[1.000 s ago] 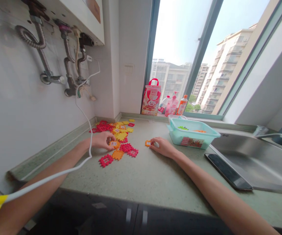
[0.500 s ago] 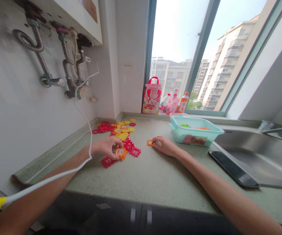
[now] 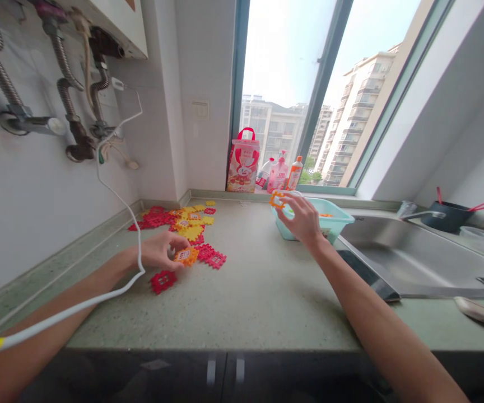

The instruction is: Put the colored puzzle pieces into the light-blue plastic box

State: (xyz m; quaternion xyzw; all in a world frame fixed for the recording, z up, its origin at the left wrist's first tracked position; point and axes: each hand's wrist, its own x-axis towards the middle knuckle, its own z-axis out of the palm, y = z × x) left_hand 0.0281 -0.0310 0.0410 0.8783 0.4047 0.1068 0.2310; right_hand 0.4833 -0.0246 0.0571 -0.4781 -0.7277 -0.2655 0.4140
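Observation:
Between the thumb and fingers of my left hand [image 3: 162,250] is an orange window-shaped building piece [image 3: 187,256], just above the counter. My right hand [image 3: 303,218] is raised at the left end of a mint-green plastic tub [image 3: 338,215], pinching another orange window piece [image 3: 277,200] upright. Inside the tub some orange shows, partly hidden by that hand. A red window piece [image 3: 163,281] lies below my left hand. Beyond it spreads a pile of red pieces [image 3: 156,217] and yellow pieces [image 3: 192,232], with another red piece [image 3: 215,259] at its near end.
A dark phone [image 3: 368,274] lies by the steel sink [image 3: 393,252], partly behind my right forearm. A white cable [image 3: 116,291] hangs across my left forearm. A pink-and-red bag [image 3: 243,165] and several bottles [image 3: 278,174] stand at the window. A bar-like object [image 3: 480,312] lies at right.
My right hand has lifted the orange piece off the counter and carried it right and up to the tub. My left hand keeps its piece. The view has turned right.

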